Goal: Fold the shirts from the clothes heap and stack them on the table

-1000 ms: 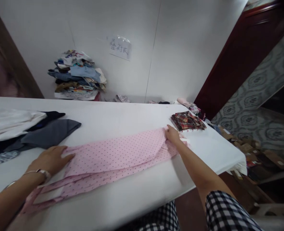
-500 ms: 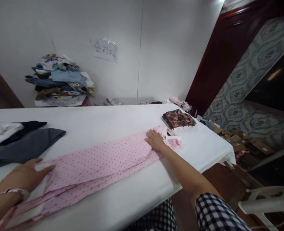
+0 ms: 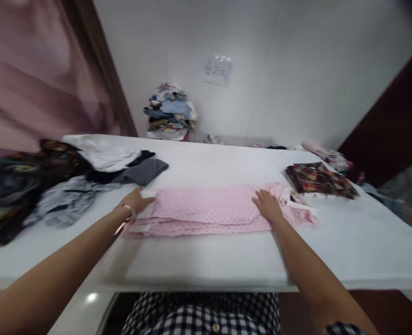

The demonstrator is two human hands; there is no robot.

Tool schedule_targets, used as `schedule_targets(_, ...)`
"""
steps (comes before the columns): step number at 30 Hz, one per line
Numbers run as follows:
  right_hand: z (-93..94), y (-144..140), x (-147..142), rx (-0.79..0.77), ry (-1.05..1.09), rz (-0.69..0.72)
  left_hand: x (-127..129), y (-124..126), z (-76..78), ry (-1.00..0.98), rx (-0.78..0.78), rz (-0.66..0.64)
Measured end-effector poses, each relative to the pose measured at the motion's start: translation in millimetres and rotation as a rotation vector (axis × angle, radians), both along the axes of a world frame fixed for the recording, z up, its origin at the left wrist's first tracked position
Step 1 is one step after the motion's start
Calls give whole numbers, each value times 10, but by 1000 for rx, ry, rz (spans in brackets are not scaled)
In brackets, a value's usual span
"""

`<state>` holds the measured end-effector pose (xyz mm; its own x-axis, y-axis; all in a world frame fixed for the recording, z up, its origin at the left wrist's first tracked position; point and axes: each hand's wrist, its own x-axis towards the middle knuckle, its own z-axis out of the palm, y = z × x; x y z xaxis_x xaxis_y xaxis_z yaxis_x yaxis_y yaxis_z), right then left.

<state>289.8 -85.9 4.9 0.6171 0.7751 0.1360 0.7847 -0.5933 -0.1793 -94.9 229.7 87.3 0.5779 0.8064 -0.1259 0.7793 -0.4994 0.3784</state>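
Right hand palm down on the pink polka-dot shirt, fingers a bit spread, pressing flat near the collar end. Left hand at the shirt's other end, thumb pointing toward the cloth; can't tell if it pinches the edge or just rests there. Silver-looking bracelet on left wrist.

Shirt lies lengthwise across the white-covered table, between both hands, in a long narrow strip, layers showing along the near edge. White strip at its right end, by the collar; any print on it too blurred to read.

Just beyond that end: red-brown plaid garment, folded into a flat bundle, pale edge under it, marks there unreadable.

Left of the shirt, loose clothes: dark grey garment, white garment behind it, grey-and-white patterned garment, dark patterned garment at far left.

Near edge: wearer's black-and-white gingham clothing, one button visible.

Back: tall untidy clothes stack against the grey-white wall, light blue piece partway up. Paper sign on the wall, right of the stack, dark handwritten characters, too smeared to read. Pink curtain upper left, dark red panel on the right.
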Motion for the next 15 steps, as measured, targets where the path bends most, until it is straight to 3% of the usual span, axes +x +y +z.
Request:
schedule_targets(10, -109, -72, 73, 138, 44, 34, 97, 100, -26, 175, 15, 169)
schedule_targets(12, -105, -87, 69, 188, 64, 51, 129, 64, 39, 186, 34, 168)
schedule_targets(15, -72, -103, 48, 257, 102, 58, 227, -32, 264, 201, 68, 139)
